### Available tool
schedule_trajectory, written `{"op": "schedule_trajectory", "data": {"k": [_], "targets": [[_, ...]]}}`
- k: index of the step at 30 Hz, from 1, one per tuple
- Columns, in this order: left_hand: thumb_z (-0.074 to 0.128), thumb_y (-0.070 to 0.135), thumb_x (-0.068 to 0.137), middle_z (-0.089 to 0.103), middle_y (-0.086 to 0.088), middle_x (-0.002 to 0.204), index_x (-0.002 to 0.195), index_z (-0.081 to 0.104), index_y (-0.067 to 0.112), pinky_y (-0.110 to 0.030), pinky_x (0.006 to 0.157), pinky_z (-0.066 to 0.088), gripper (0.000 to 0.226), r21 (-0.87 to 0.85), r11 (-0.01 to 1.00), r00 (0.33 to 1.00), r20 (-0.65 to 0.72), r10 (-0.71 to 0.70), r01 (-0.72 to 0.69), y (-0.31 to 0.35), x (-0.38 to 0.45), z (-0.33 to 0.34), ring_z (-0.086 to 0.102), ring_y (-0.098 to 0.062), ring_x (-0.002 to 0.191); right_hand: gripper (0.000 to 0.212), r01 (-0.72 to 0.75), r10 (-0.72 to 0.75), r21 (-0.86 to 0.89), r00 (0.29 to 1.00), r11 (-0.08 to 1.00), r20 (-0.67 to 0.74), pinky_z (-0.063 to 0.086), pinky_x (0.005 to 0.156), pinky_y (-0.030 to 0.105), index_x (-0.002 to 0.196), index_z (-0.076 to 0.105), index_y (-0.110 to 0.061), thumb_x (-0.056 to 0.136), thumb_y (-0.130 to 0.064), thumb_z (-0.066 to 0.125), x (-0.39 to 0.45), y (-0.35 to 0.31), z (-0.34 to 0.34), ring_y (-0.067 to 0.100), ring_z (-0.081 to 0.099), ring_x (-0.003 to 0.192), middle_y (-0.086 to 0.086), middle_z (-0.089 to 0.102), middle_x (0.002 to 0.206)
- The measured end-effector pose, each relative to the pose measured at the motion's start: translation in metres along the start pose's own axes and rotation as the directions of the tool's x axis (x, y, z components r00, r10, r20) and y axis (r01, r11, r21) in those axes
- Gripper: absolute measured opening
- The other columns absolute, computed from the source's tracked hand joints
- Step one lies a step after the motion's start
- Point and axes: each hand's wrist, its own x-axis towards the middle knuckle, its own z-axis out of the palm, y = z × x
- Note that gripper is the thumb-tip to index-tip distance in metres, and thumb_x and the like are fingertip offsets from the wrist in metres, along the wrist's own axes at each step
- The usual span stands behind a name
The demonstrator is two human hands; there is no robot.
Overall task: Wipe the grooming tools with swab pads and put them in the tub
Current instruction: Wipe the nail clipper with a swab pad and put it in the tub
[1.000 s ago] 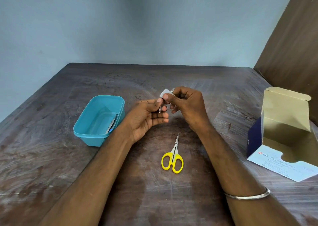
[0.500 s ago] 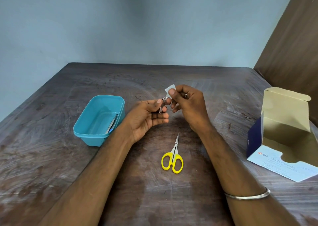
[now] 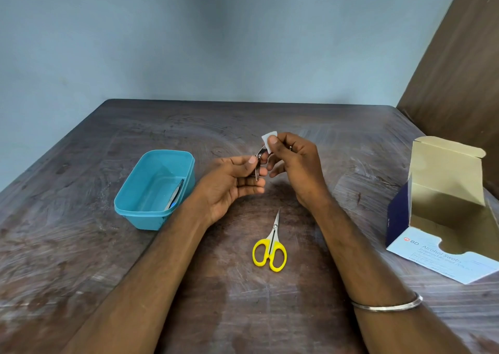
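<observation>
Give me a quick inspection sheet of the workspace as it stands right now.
Surface: worn dark wooden table.
Job's things: nail clipper in left hand; swab pad pinched by right hand; yellow scissors lying on the table; blue tub holds a nail file.
Clutter: open swab box.
Hands: both holding.
Cables: nothing seen.
Surroundings: blue wall, brown panel.

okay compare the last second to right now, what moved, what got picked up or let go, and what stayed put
The right hand, pinching the white swab pad, slid it from over the nail clipper up toward the clipper's far end, baring more metal. Nothing was picked up or let go: the left hand still holds the clipper. The yellow scissors, the blue tub with the nail file inside, and the open swab box stayed put.
</observation>
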Motion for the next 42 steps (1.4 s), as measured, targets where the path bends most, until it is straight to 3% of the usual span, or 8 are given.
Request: {"op": "schedule_trajectory", "data": {"k": [5,7,10,15,22,31,38,42], "targets": [[0.064,0.01,0.093,0.076,-0.009,0.085,0.108,0.072,0.007,-0.033,0.067,0.061,0.017,0.329,0.923,0.949,-0.173,0.264,-0.197,-0.007,0.004,0.001,0.073,-0.022,0.073,0.019,-0.047,0.047,0.021,0.999,0.999,-0.011,0.051,0.053,0.031,0.095,0.074,-0.01,0.099,-0.022,0.06,0.0,-0.001,0.0,0.023,0.061,0.063,0.007,0.077,0.084],[0.067,0.01,0.091,0.076,-0.005,0.087,0.108,0.073,0.012,-0.03,0.067,0.06,0.018,0.556,0.785,0.886,-0.172,0.43,-0.273,-0.01,0.005,0.002,0.073,-0.019,0.077,0.019,-0.093,0.094,0.047,0.995,0.995,-0.018,0.052,0.054,0.033,0.095,0.075,-0.009,0.098,-0.023,0.062,0.001,-0.001,0.0,0.024,0.061,0.063,0.009,0.077,0.084],[0.071,0.017,0.088,0.076,0.004,0.099,0.108,0.075,0.019,-0.025,0.08,0.056,0.021,0.814,0.506,0.792,-0.097,0.603,-0.286,-0.012,0.005,0.003,0.069,-0.008,0.088,0.018,-0.133,0.136,0.082,0.99,0.988,-0.025,0.053,0.054,0.033,0.095,0.074,-0.005,0.096,-0.02,0.064,0.001,0.0,0.0,0.024,0.064,0.062,0.011,0.077,0.087],[0.073,0.014,0.086,0.076,0.001,0.103,0.109,0.076,0.016,-0.015,0.079,0.046,0.023,0.887,0.332,0.701,-0.014,0.713,-0.32,-0.011,0.002,0.005,0.067,-0.01,0.091,0.011,-0.173,0.176,0.15,0.984,0.973,-0.007,0.053,0.053,0.031,0.089,0.072,-0.004,0.086,-0.013,0.076,0.001,-0.003,0.0,0.023,0.068,0.061,0.013,0.076,0.083],[0.073,0.013,0.085,0.076,0.0,0.104,0.111,0.076,0.016,-0.03,0.086,0.056,0.026,0.895,0.302,0.672,-0.004,0.741,-0.327,-0.011,0.002,0.003,0.068,-0.012,0.093,0.009,-0.173,0.173,0.195,0.985,0.965,0.016,0.057,0.055,0.032,0.084,0.071,-0.005,0.08,-0.005,0.08,-0.002,-0.007,0.004,0.022,0.07,0.061,0.011,0.074,0.078],[0.073,0.011,0.085,0.075,-0.002,0.106,0.112,0.074,0.015,-0.019,0.083,0.05,0.027,0.882,0.338,0.66,-0.041,0.751,-0.329,-0.009,-0.001,0.006,0.066,-0.009,0.093,0.011,-0.148,0.146,0.162,0.989,0.976,0.025,0.059,0.059,0.034,0.093,0.073,-0.006,0.094,-0.016,0.067,-0.002,-0.004,0.002,0.022,0.071,0.066,0.013,0.076,0.085],[0.074,0.013,0.085,0.076,0.001,0.105,0.11,0.075,0.018,-0.022,0.084,0.053,0.026,0.887,0.319,0.662,-0.02,0.749,-0.334,-0.01,0.002,0.004,0.067,-0.008,0.093,0.009,-0.155,0.153,0.192,0.988,0.969,0.025,0.06,0.06,0.036,0.081,0.07,-0.007,0.082,-0.004,0.078,-0.001,-0.004,0.004,0.023,0.071,0.064,0.009,0.075,0.08],[0.074,0.014,0.085,0.076,0.002,0.105,0.11,0.075,0.019,-0.018,0.082,0.05,0.026,0.887,0.327,0.665,-0.029,0.746,-0.327,-0.009,0.001,0.005,0.066,-0.007,0.091,0.004,-0.142,0.144,0.221,0.99,0.965,0.007,0.061,0.06,0.034,0.083,0.071,-0.005,0.087,-0.006,0.074,-0.001,-0.003,0.004,0.021,0.071,0.062,0.01,0.075,0.078]]}}
